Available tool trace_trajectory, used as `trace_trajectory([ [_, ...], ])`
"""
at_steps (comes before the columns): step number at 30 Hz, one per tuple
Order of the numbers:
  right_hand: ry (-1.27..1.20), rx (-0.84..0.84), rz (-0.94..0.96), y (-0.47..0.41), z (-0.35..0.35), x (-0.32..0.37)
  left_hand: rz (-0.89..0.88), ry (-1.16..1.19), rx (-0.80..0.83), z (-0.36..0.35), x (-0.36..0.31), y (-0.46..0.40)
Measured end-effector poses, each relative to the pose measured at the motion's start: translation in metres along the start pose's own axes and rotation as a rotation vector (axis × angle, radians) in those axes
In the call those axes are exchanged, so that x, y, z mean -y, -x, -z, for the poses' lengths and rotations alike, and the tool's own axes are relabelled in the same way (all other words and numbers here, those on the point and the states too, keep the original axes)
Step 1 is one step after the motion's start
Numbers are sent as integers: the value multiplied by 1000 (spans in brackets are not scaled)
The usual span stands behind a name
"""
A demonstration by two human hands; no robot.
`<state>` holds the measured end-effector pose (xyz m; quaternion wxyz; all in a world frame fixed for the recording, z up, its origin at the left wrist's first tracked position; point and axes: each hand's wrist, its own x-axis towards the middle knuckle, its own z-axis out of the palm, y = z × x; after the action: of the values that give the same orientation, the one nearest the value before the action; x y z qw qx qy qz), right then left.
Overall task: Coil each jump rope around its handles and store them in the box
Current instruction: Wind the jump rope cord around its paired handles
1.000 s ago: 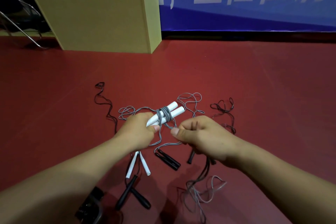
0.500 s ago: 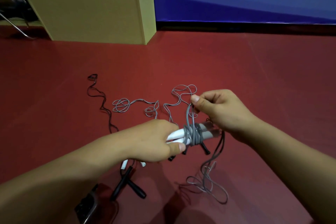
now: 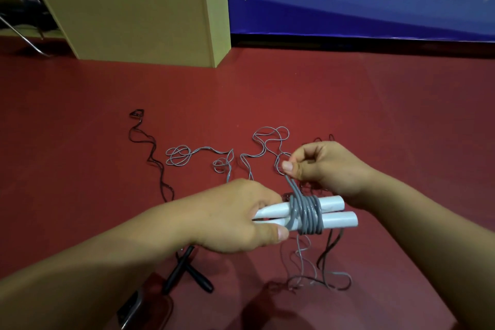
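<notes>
My left hand (image 3: pixel 235 218) grips two white handles (image 3: pixel 340 213) side by side, fingers and thumb curled round their left ends, so the handles stick out to the right of my fist. A grey rope (image 3: pixel 306 215) is wound around both handles in about six turns, just right of my thumb. From the coil the rope rises to my right hand (image 3: pixel 326 169), which pinches it between thumb and fingers (image 3: pixel 290 167), above and slightly far of the handles. More of this rope hangs below the handles and pools on the red floor (image 3: pixel 401 128) near me.

On the floor I count two black handles (image 3: pixel 184 270) crossed below my left wrist. A loose grey cord (image 3: pixel 184 158) lies in loops far of my hands, and a black cord (image 3: pixel 152 153) trails at the left. One box (image 3: pixel 128 5) stands far left, well apart from the handles. Another dark cord shows behind my right hand; I cannot tell its extent.
</notes>
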<state>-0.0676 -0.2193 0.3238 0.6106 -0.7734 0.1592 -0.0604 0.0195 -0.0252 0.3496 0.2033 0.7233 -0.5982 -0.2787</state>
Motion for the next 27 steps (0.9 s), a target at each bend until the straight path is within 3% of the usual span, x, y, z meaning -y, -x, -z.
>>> trace_trajectory([
  [6, -136, 30, -134, 1, -4, -8, 1, -7, -106, -6, -2, 0],
  [11, -319, 41, -226, 0, -3, -8, -17, 270, -110, -2, 0, -1],
  [15, -240, 94, -122, 12, -11, 1, -58, 404, -160, -1, 3, -1],
  [18, -132, 48, -120, 13, -23, 7, -27, 420, -270, -2, 8, -3],
  [27, -216, -32, -326, 7, -43, 11, 103, 377, -602, 1, 15, -12],
])
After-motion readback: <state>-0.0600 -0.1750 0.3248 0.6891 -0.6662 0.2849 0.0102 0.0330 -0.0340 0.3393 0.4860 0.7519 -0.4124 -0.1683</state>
